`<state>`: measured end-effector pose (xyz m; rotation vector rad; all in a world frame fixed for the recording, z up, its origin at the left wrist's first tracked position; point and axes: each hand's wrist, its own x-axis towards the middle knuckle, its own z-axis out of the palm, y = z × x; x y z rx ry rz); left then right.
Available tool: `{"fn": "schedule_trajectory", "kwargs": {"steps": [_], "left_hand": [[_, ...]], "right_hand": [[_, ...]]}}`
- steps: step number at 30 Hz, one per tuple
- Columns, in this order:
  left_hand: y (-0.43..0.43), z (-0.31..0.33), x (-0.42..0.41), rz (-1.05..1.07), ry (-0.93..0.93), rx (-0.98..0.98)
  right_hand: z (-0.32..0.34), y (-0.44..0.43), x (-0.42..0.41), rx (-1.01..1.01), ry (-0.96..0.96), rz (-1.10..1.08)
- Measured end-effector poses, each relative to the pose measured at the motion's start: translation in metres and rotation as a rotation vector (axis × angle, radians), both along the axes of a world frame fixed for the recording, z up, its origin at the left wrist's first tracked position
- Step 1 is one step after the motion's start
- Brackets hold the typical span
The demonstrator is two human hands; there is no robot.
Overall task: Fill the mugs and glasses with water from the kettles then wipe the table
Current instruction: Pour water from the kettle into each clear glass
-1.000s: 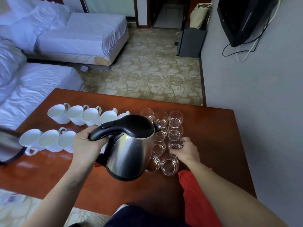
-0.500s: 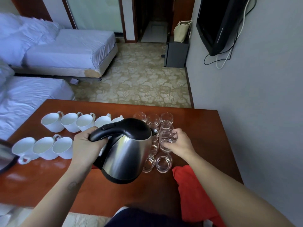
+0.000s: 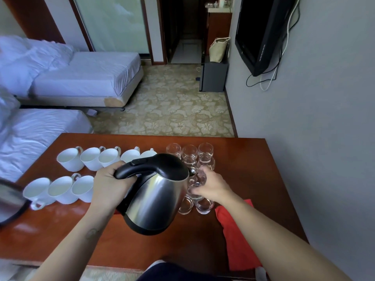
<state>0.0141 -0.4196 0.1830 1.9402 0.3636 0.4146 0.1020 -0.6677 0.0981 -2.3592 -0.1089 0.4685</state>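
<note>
Kettle of brushed steel with a black lid and handle (image 3: 156, 191) hangs above the near middle of the red-brown wooden table (image 3: 243, 159), tipped with its spout toward the cluster of clear glass tumblers (image 3: 194, 157). The left hand (image 3: 110, 184) is clenched round the kettle's handle. Just right of the spout, the right hand (image 3: 213, 186) grips one clear tumbler (image 3: 195, 191), raised a little over its neighbours and tilted toward the kettle; the spout tip sits just beside that glass's rim, so the pour turns on this small gap. Whether water runs yet I cannot tell. Left of the kettle stand two rows of white ceramic mugs (image 3: 89, 159), well clear of the pour. Right of the kettle's base and near the table's front edge lies a red cloth (image 3: 237, 240), under the right forearm. Open tabletop lies right of the tumblers.
</note>
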Motion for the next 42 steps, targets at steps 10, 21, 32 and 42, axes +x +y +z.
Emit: {"fn": "schedule_trajectory", "kwargs": {"steps": [10,21,32,42], "left_hand": [[0.006,-0.003,0.008,0.001,0.019,0.106],[0.002,0.004,0.011,-0.022,0.030,0.179],[0.002,0.006,0.016,-0.042,0.038,0.201],[0.005,0.008,0.019,-0.040,0.059,0.201]], "right_hand": [[-0.005,-0.007,-0.005,0.019,0.031,-0.009],[-0.002,-0.008,0.003,0.002,0.019,0.003],[-0.006,-0.007,0.008,0.002,0.013,0.010],[-0.005,-0.006,0.013,0.016,0.019,0.002]]}}
